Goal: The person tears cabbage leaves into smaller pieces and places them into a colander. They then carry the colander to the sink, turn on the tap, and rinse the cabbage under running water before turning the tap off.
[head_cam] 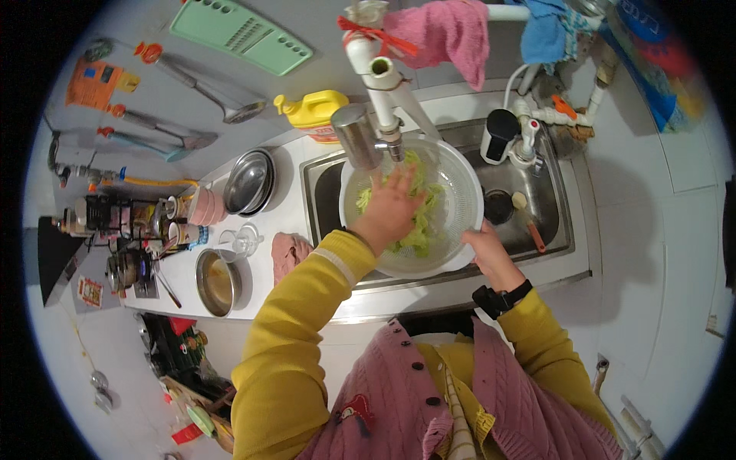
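A white plastic colander point(470, 190) with chopped leafy greens point(422, 236) in it is over the steel sink point(560, 230). My left hand point(391, 207) rests spread on the greens, fingers apart; whether it grips any leaves cannot be told. My right hand point(489, 253) grips the colander's rim at its lower right, thumb on top, the other fingers mostly hidden under it. Just above my left fingertips is a metal faucet point(394, 150) on white pipework. Beside it a steel cylinder point(355, 137) overhangs the colander's upper left edge.
A yellow jug point(316, 112) stands behind the sink. On the left counter are nested steel bowls point(247, 181), a steel bowl of liquid point(217, 282), a clear plastic item point(244, 241) and a pink cloth point(289, 256). A small tap point(526, 141) and a black-and-white device point(499, 137) stand at the sink's right.
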Motion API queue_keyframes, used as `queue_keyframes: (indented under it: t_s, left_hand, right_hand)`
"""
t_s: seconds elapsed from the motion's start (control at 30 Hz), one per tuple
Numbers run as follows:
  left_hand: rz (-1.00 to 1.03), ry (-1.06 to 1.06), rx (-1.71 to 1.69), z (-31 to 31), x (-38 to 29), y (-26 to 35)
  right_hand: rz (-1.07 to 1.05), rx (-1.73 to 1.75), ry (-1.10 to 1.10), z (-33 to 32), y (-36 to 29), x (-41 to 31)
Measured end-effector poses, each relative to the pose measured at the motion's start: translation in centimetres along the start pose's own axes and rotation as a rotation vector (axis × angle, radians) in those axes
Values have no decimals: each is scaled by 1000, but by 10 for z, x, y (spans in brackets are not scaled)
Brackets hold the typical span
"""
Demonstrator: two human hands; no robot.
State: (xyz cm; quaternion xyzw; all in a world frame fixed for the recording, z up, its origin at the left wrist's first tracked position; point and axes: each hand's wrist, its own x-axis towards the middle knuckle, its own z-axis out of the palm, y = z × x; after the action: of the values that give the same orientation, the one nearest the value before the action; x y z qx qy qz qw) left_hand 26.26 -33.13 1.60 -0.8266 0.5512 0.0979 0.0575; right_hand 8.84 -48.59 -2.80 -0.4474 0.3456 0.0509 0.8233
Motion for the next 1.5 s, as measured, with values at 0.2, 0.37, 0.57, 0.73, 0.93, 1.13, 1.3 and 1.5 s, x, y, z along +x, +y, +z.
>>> queue_keyframes:
  t_s: [0.2, 0.37, 0.57, 0.73, 0.93, 1.13, 1.3, 1.5]
  left_hand:
    - [291, -157, 174, 34, 7, 17]
    - [-105, -128, -95, 54, 48, -5]
    - [-416, 217, -936, 42, 55, -27]
    - [-809, 408, -1112, 48, 48, -38]
    - [-1181, 414, -1760, 26, 38, -36]
    - [-775, 157, -1972, 11, 23, -24]
    - [-684, 55, -880, 13, 23, -27]
    - [-795, -224, -525, 34, 35, 3]
  right_hand:
    - [26, 45, -2, 4, -5, 0]
    - [-37, 14, 26, 2, 4, 3]
    - [-25, -79, 34, 3, 7, 4]
    - [21, -81, 38, -1, 7, 3]
    - [19, -5, 31, -1, 8, 5]
    - [5, -13, 58, -3, 7, 5]
    - [-6, 2, 54, -1, 6, 0]
    - [-119, -145, 100, 17, 14, -3]
